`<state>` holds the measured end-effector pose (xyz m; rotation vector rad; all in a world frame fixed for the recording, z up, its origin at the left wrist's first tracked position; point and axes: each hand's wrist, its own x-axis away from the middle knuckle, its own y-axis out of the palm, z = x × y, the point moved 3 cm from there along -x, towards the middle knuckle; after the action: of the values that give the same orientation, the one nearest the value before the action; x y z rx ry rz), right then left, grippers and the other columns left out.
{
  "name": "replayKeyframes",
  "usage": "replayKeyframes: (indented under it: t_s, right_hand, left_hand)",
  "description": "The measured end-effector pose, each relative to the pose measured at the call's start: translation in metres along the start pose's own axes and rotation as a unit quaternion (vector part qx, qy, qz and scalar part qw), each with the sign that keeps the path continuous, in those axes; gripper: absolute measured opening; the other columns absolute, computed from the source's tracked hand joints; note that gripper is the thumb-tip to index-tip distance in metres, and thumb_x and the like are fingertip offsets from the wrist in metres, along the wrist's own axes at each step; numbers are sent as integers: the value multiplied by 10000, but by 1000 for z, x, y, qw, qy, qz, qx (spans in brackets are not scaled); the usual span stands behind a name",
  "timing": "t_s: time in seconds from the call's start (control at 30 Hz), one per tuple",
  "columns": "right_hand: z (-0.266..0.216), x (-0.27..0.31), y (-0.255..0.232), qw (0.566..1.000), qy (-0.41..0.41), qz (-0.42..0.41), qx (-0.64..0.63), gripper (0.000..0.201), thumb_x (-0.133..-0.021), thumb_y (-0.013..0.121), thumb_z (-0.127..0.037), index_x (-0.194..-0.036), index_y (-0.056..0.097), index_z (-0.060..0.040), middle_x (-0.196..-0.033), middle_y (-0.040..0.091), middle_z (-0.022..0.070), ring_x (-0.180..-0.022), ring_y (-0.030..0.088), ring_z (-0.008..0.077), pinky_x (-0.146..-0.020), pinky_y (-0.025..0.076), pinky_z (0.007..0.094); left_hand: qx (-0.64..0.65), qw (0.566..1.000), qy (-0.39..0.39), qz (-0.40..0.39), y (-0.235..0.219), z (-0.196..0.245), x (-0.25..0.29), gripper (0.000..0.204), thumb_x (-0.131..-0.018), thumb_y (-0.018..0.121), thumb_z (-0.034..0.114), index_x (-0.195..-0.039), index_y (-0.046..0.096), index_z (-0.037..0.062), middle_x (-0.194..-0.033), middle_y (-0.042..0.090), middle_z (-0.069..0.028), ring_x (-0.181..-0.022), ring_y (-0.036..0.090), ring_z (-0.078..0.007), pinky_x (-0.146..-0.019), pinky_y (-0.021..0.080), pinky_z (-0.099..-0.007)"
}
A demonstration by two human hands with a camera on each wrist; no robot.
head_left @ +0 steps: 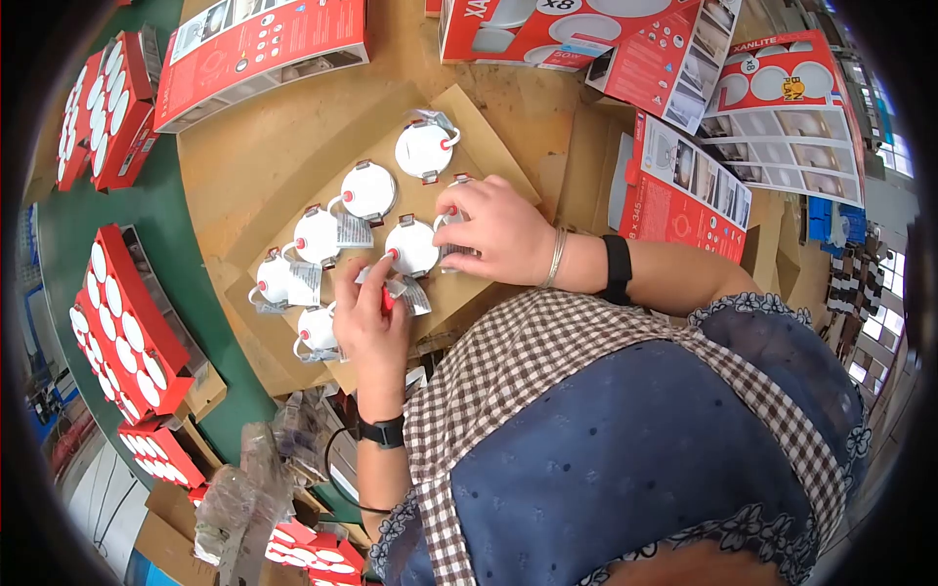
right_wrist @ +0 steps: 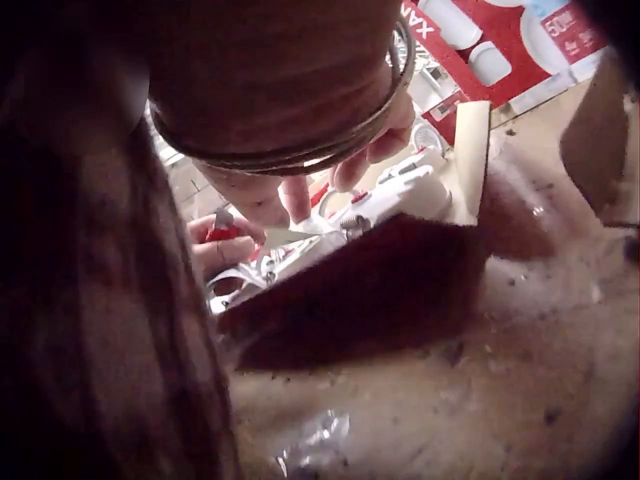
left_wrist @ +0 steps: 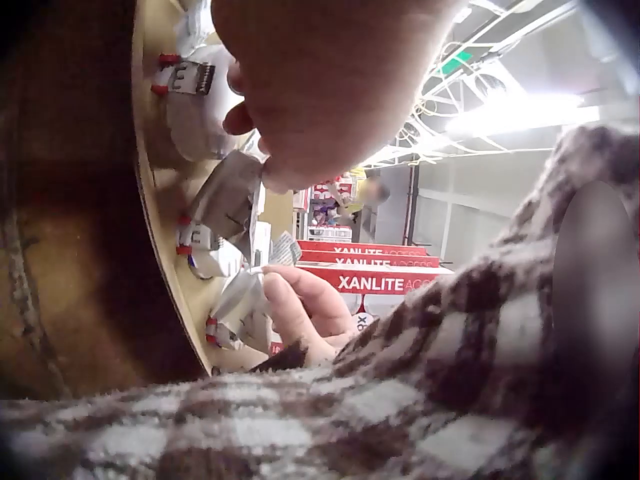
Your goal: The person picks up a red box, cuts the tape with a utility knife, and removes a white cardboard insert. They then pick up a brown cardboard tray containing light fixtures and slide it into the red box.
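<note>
White round downlights [head_left: 423, 149] with spring clips, short white cables and red ends lie on a cardboard sheet [head_left: 489, 146]. My left hand [head_left: 371, 317] holds a small red tool [head_left: 388, 299], mostly hidden by the fingers. Its fingertips are close to the red cable end of the middle downlight [head_left: 414, 246]. A printed label [head_left: 415, 296] lies beside that hand. My right hand [head_left: 503, 232] has curled fingers and grips another downlight, largely covered by the hand. In the left wrist view, the right thumb and finger pinch at the white pieces.
Red boxes marked XANLITE [head_left: 787, 93] stand at the back and right. Along the left, red trays [head_left: 171, 366] hold rows of white discs on a green surface [head_left: 220, 283]. Plastic wrapping [head_left: 230, 518] and open cartons lie at lower left. Other downlights [head_left: 368, 191] carry paper labels.
</note>
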<state>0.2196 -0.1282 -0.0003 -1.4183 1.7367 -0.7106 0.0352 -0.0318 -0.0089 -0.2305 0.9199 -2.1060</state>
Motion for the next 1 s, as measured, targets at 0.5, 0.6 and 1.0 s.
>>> replayKeyframes:
  t_s: [0.5, 0.6, 1.0]
  right_hand:
    - [-5, 21, 9, 989, 86, 97, 67, 142, -766, 745, -238, -860, 691, -146, -1055, 575, 46, -993, 575, 243, -850, 408, 414]
    - [-11, 19, 13, 987, 100, 101, 72, 99, -782, 729, -216, -843, 700, -144, -1047, 588, 40, -993, 576, 237, -857, 410, 404]
    - [9, 24, 15, 984, 135, 113, 39, 63, -801, 712, -207, -775, 729, -152, -1056, 631, 3, -991, 573, 221, -871, 409, 384]
  left_hand:
    - [-16, 998, 60, -8, 21, 12, 0, 376, -710, 721, -9, -1075, 689, 76, -1059, 652, -117, -929, 647, -317, -802, 525, -391]
    - [-11, 998, 56, -17, 18, 9, 1, 373, -707, 727, -6, -1069, 690, 79, -1060, 653, -117, -922, 649, -317, -794, 528, -392]
    - [-16, 996, 74, -47, 25, 7, -8, 326, -703, 729, 22, -1022, 702, 87, -1038, 662, -87, -895, 652, -320, -762, 539, -413]
